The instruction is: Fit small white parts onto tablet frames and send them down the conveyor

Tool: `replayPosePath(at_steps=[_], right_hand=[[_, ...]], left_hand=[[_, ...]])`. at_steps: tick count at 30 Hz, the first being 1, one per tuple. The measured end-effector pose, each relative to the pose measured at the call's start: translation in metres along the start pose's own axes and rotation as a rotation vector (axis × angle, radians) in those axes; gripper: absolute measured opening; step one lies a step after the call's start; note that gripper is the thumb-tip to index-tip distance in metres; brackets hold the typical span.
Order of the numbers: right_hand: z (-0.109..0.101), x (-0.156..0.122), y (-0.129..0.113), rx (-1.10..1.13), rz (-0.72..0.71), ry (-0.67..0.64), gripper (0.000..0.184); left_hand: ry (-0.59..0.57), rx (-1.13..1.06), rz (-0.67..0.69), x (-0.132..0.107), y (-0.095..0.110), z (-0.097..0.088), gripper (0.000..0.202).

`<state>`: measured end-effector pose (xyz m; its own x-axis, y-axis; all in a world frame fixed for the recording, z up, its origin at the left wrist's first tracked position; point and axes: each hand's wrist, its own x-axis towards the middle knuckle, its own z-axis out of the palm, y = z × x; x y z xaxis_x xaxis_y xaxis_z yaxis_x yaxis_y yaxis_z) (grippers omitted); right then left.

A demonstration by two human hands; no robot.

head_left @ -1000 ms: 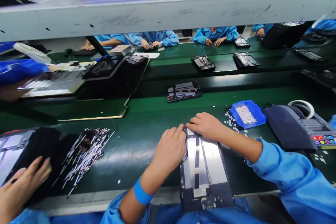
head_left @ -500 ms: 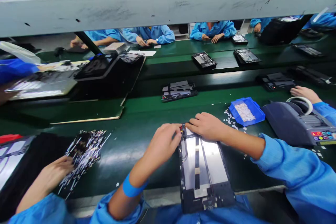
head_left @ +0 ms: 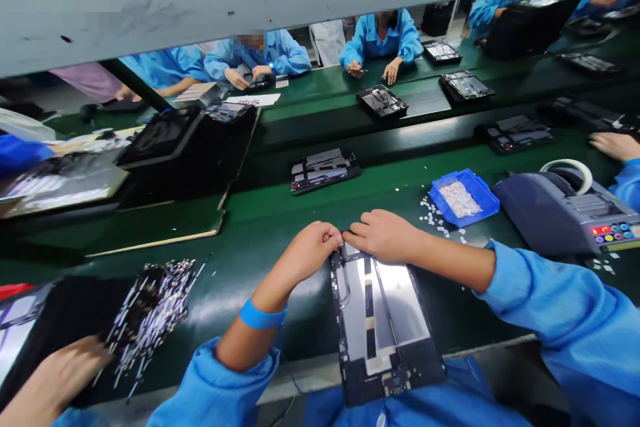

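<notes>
An opened tablet back shell (head_left: 385, 320) with silver plates and a dark frame lies in front of me, its near end over the bench edge. My left hand (head_left: 310, 253), with a blue wrist band, is curled in a pinch at the shell's far left corner. My right hand (head_left: 383, 235) rests fingers-down on the far edge beside it, fingertips pressed together toward the left hand. The fingertips of both hands almost meet at the corner. What they pinch is too small to make out.
A small blue tray (head_left: 463, 198) of white bits and a grey tape dispenser (head_left: 565, 210) stand to the right. A pile of thin strips (head_left: 147, 310) lies left, with a neighbour's hand (head_left: 55, 373) near it. Another tablet shell (head_left: 323, 170) rides the belt beyond. People in blue sit opposite.
My left hand has closed from a loose reach into a tight pinch at the shell's corner. The view tipped down and left. The neighbour's hand on the left drew back from the strip pile.
</notes>
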<state>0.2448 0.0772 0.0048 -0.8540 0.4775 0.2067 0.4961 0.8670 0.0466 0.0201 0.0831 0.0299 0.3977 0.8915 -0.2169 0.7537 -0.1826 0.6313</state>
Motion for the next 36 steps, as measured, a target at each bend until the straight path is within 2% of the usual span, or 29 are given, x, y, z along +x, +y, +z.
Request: replayPosePath(at_steps=[12,19,22,24,26,28,31,36], right_hand=[[-0.001,0.001,0.0,-0.012,-0.004,-0.014,0.021],[-0.001,0.002,-0.001,0.004,-0.002,-0.034,0.022],[-0.002,0.002,-0.001,0.002,0.0,-0.035,0.022],[-0.002,0.002,-0.002,-0.006,0.001,-0.038,0.022],[-0.003,0.002,-0.002,-0.014,0.004,-0.036,0.022],[-0.003,0.002,-0.002,-0.016,0.005,-0.028,0.023],[-0.002,0.001,-0.002,-0.005,0.003,-0.013,0.024],[-0.001,0.001,-0.002,0.003,0.01,-0.013,0.026]], left_hand=[[0.048,0.15,-0.025,-0.005,0.013,0.002,0.02],[0.169,0.215,-0.014,-0.009,0.01,0.014,0.014],[0.193,0.165,-0.062,-0.009,0.008,0.014,0.002],[0.221,0.1,-0.107,-0.01,0.005,0.014,0.01],[0.27,0.086,-0.092,-0.015,0.002,0.014,0.012],[0.31,0.171,0.0,-0.023,-0.001,0.016,0.009],[0.323,0.404,0.115,-0.038,-0.002,0.021,0.022],[0.261,0.649,0.123,-0.048,0.002,0.029,0.038]])
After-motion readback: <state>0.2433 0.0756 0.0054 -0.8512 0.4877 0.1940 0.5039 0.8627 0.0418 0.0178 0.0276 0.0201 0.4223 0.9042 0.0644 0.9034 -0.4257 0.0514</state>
